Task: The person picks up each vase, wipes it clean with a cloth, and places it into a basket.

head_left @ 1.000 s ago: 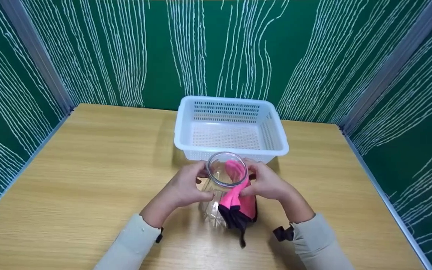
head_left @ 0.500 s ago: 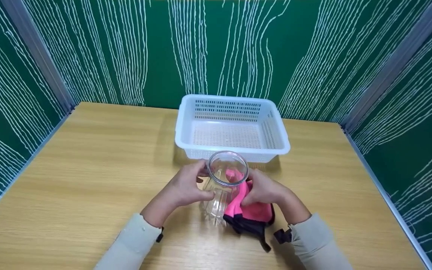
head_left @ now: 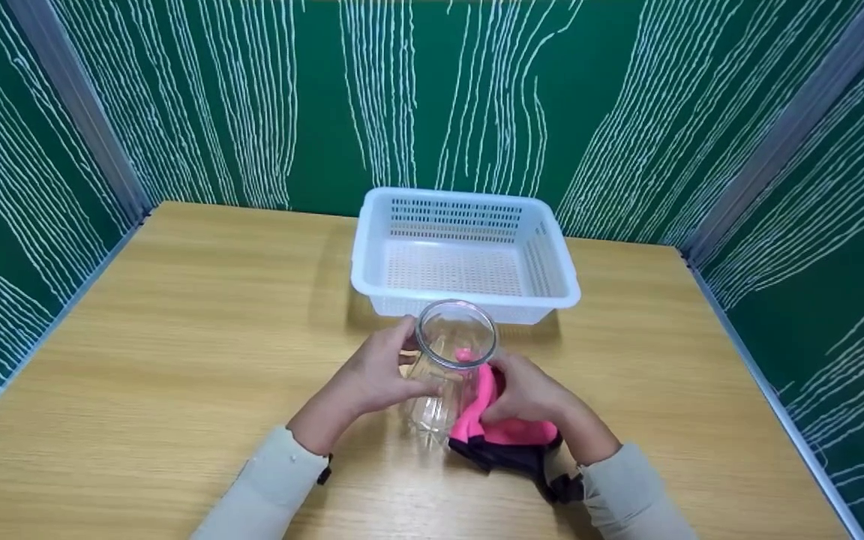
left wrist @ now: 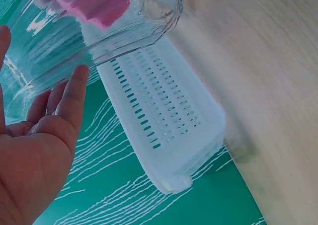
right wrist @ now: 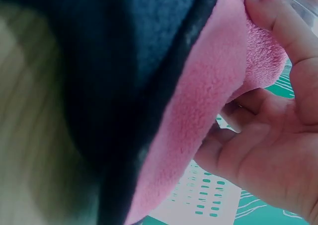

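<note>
A clear glass jar stands mouth up in the head view, at the near middle of the table. My left hand grips its left side, thumb in front and fingers behind. In my right hand is a pink cloth with a dark edge, pinched between thumb and fingers against the jar's right side. The cloth's dark lower part hangs toward my right wrist. In the left wrist view, pink cloth shows through the glass. The right wrist view has the fleecy pink cloth close up, hiding much of the jar.
A white perforated plastic basket stands just behind the jar, with nothing visible inside. Green panels with white wavy lines enclose the back and sides of the wooden table.
My right hand has moved slightly down the jar's side with the cloth. The cloth's lower end has swung right and spread toward the wrist. My left hand keeps its hold on the jar.
</note>
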Motion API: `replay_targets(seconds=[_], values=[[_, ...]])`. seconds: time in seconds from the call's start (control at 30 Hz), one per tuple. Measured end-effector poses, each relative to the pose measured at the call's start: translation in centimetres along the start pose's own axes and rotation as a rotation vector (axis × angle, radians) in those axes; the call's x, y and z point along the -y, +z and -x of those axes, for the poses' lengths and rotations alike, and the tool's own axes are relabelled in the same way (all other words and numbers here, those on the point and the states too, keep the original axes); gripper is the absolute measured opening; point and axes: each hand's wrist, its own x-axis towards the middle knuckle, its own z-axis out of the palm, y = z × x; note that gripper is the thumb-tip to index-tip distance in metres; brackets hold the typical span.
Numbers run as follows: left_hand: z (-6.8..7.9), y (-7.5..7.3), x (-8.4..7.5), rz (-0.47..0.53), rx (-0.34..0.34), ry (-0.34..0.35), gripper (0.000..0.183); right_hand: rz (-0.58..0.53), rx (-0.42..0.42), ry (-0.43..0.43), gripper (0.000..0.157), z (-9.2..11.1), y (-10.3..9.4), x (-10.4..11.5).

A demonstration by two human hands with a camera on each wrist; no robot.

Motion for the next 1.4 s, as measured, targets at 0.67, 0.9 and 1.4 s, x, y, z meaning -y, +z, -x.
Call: replay_targets(seconds=[0.67,0.9,1.4], values=[[-0.1,0.1,-0.3,-0.052,-0.040,0.000,0.060,-0.223,-0.152,-0.106,0.063,0.1,-1.6,2.3],[-0.1,0.1,-0.6,-0.088,-0.051,0.036,0.060,-0.262,-0.175,-0.146,0.057,-0.3,-2.1,3.2],[-0.3,-0.1,-0.3,-0.052,-0.027,0.007,0.054,-0.262,-0.146,-0.148,0.054,-0.2,-2.9,2.9]])
